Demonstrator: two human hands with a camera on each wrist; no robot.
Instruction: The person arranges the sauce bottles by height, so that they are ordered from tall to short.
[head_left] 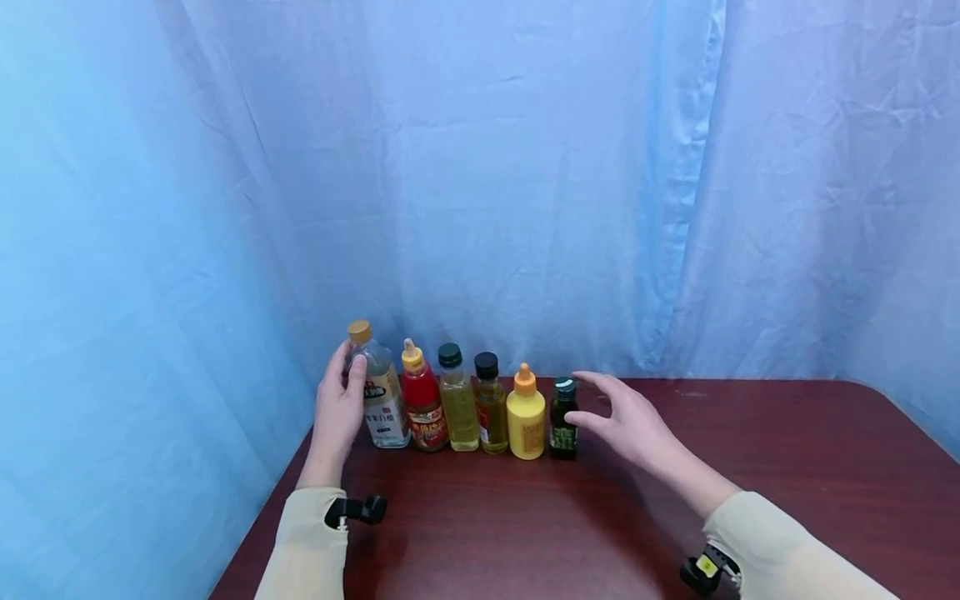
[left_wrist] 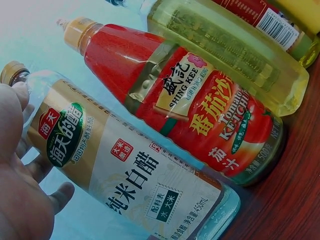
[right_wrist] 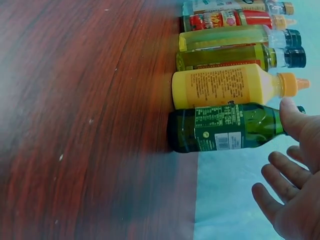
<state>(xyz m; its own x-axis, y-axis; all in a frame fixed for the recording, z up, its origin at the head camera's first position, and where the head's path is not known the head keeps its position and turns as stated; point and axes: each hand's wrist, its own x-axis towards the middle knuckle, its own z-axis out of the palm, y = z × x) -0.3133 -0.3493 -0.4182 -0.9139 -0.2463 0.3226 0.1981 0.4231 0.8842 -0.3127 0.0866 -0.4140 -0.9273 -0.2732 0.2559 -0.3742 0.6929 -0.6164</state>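
At the left end of a row of bottles stands a clear rice vinegar bottle (left_wrist: 142,172) with a gold cap. My left hand (head_left: 342,408) is at its upper part, thumb in front of the neck and loosely spread fingers behind. Beside it stands a red ketchup bottle (left_wrist: 165,95). At the right end is a small dark green bottle (right_wrist: 220,127). My right hand (head_left: 630,421) is beside it, fingers spread, the thumb right at its neck. Next to that bottle stands a yellow squeeze bottle (head_left: 527,425) with an orange nozzle.
Between the ketchup and the yellow bottle stand a pale yellow oil bottle (head_left: 459,408) with a dark green cap and a darker oil bottle (head_left: 492,412) with a black cap. The reddish-brown table (head_left: 480,525) ends close behind the row. Blue curtains (head_left: 487,183) hang behind and at the sides.
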